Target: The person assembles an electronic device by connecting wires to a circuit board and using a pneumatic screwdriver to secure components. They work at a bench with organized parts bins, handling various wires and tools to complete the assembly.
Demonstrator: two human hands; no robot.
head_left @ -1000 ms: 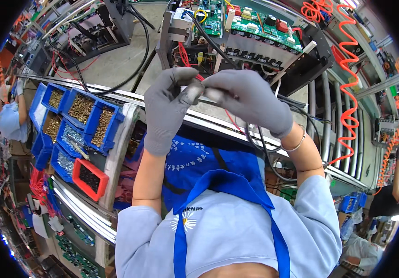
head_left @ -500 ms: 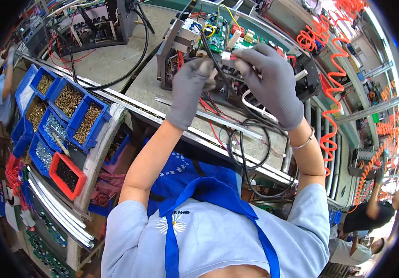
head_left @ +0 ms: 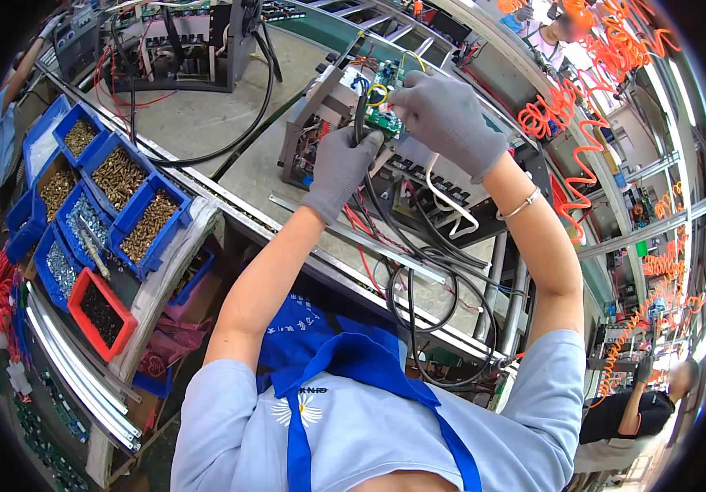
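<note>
Left hand [head_left: 341,170], over the left end of the open machine [head_left: 419,160], fingers curled round a black cable [head_left: 360,116]; right hand [head_left: 447,119], above the machine's partly covered circuit board [head_left: 385,123], fingers bent narrow, whether holding anything cannot be told.

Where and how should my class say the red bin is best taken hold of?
I'd grip the red bin by its two long walls, near mid-length, coming from above and from the picture's lower right. A blue bin crowds its upper-left end. Its open top holds small dark parts, so gripping both sides should help keep it level.
</note>
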